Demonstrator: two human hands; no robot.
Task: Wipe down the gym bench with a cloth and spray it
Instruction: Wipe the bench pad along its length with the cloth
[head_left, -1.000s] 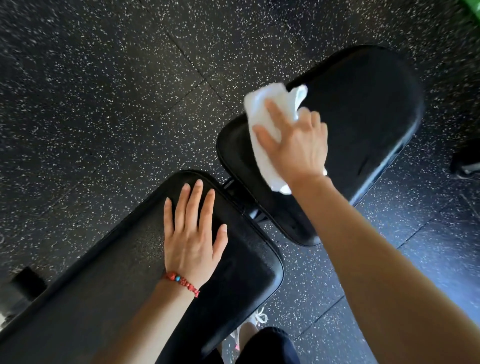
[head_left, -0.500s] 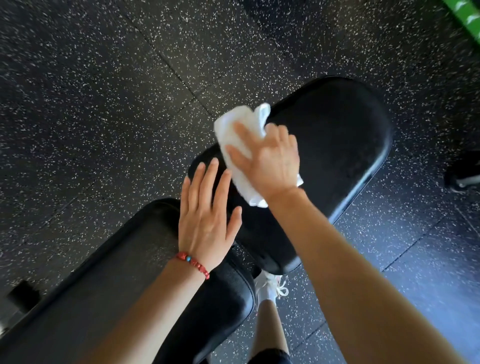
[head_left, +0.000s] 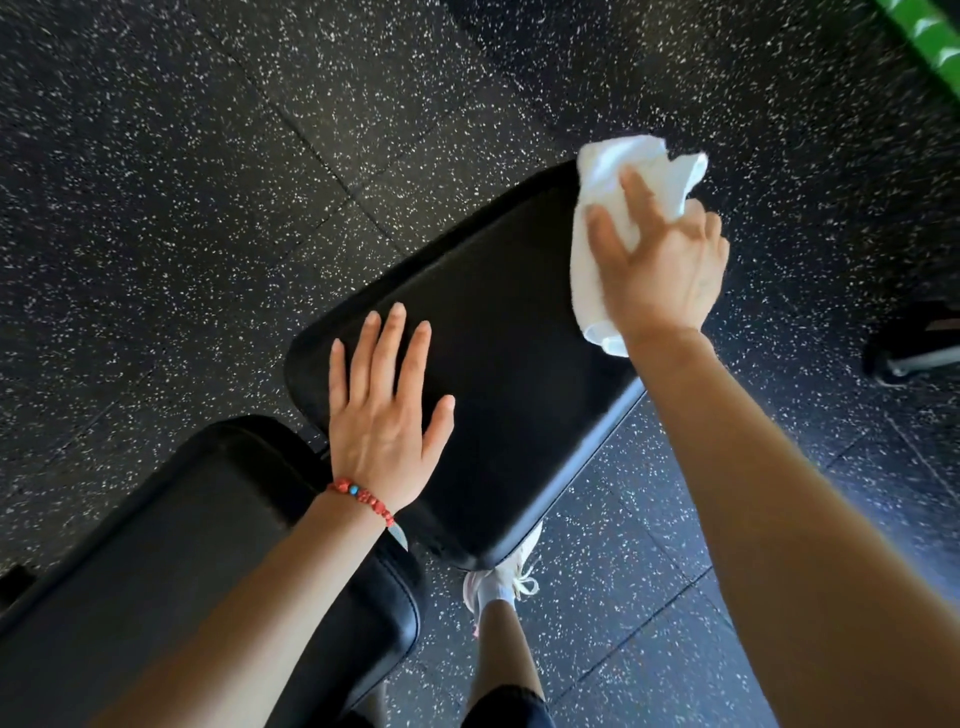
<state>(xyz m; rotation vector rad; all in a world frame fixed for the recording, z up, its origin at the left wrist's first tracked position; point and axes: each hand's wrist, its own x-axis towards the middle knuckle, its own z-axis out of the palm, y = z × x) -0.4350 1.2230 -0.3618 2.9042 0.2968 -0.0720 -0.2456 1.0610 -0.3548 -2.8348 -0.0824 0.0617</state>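
The gym bench has two black padded parts: a seat pad (head_left: 509, 374) in the middle and a longer back pad (head_left: 171, 551) at the lower left. My right hand (head_left: 665, 265) presses a bunched white cloth (head_left: 618, 166) on the far end of the seat pad, with thumb and forefinger stretched over it and the other fingers curled round its edge. My left hand (head_left: 384, 405) lies flat with straight fingers on the near left part of the seat pad; its wrist wears a red bead bracelet. No spray bottle is in view.
Black speckled rubber floor tiles (head_left: 208, 182) surround the bench. A green object (head_left: 930, 36) shows at the top right corner. A dark piece of equipment with a metal bar (head_left: 914, 353) sits at the right edge. My white shoe (head_left: 498, 577) stands under the seat pad.
My right hand slid the cloth from the seat pad's left side to its far end. My left hand moved off the back pad onto the seat pad.
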